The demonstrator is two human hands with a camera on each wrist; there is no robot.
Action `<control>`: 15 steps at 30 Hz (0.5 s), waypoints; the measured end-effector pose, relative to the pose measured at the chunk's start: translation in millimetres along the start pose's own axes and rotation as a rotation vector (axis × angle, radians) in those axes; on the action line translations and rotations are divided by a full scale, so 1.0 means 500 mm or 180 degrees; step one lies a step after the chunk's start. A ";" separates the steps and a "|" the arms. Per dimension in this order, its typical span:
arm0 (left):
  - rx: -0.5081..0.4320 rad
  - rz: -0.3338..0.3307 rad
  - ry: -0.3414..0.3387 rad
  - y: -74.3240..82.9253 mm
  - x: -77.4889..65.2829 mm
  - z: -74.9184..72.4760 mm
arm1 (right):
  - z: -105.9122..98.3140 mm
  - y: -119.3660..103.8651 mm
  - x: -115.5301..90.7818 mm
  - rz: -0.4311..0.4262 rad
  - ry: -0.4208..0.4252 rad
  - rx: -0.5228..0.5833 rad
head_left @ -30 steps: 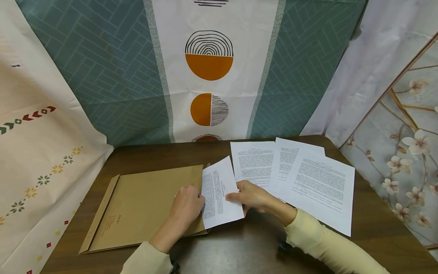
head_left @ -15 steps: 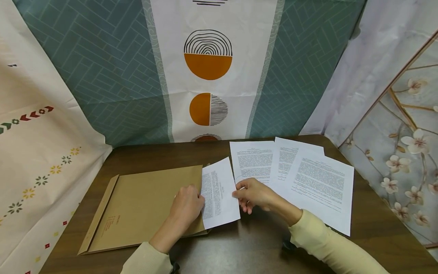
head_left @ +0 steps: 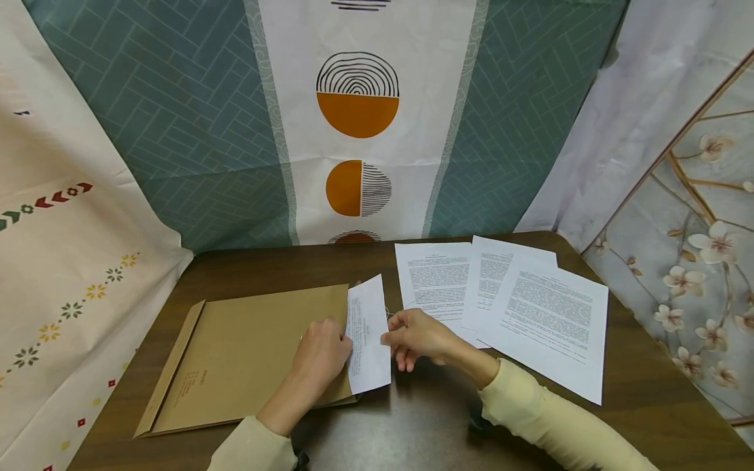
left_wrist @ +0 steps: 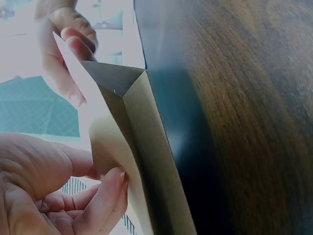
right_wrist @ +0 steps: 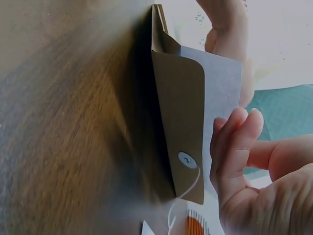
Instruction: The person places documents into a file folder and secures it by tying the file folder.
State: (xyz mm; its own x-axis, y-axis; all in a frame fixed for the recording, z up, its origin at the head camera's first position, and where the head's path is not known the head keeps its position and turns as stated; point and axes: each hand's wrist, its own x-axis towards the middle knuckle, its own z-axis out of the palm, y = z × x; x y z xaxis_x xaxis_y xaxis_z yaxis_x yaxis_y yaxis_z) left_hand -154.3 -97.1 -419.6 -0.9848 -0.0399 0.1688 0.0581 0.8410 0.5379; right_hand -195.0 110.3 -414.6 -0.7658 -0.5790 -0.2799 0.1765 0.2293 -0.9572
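A brown kraft document envelope [head_left: 253, 353] lies on the table, its mouth facing right. My left hand [head_left: 321, 353] pinches the top panel at the mouth and lifts it; the left wrist view shows the gap beneath, above the lower panel [left_wrist: 146, 107]. A printed white sheet [head_left: 371, 366] sits partly inside, its left part hidden by the top panel. My right hand [head_left: 418, 337] pinches the sheet's right edge between thumb and fingers. Below the sheet, the right wrist view shows the envelope's flap [right_wrist: 178, 98] with a white button [right_wrist: 186, 160] and string [right_wrist: 193, 186].
Several printed sheets [head_left: 548, 314] lie overlapping at the right of the dark wooden table [head_left: 412, 432]. A patterned cloth [head_left: 377, 150] hangs behind the table's back edge, with more cloths on both sides.
My right hand has moved left with the sheet, which now goes deeper into the envelope and shows less. The left hand has stayed at the envelope's mouth.
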 end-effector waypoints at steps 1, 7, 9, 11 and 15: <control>-0.0002 -0.0004 -0.0006 0.000 0.000 0.000 | 0.003 0.000 0.001 -0.0004 0.0001 0.0008; -0.0029 -0.0011 -0.0003 0.000 -0.001 -0.002 | 0.014 -0.002 0.008 -0.0047 0.0033 0.0005; -0.0025 -0.0010 -0.0005 -0.001 -0.001 -0.002 | 0.016 -0.003 0.010 -0.0054 0.0042 -0.0002; -0.0017 0.0001 -0.0004 0.000 -0.002 -0.003 | 0.018 -0.004 0.012 -0.0047 0.0049 -0.0002; -0.0006 0.0007 -0.0015 0.001 -0.002 -0.005 | 0.021 -0.002 0.016 -0.0046 0.0057 -0.0018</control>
State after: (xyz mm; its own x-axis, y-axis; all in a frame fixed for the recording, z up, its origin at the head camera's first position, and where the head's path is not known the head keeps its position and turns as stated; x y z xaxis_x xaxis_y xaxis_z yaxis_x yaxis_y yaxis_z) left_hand -153.0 -97.7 -417.4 -0.9855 -0.0357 0.1661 0.0604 0.8401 0.5391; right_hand -194.8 97.2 -416.6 -0.7792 -0.5682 -0.2645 0.1618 0.2253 -0.9607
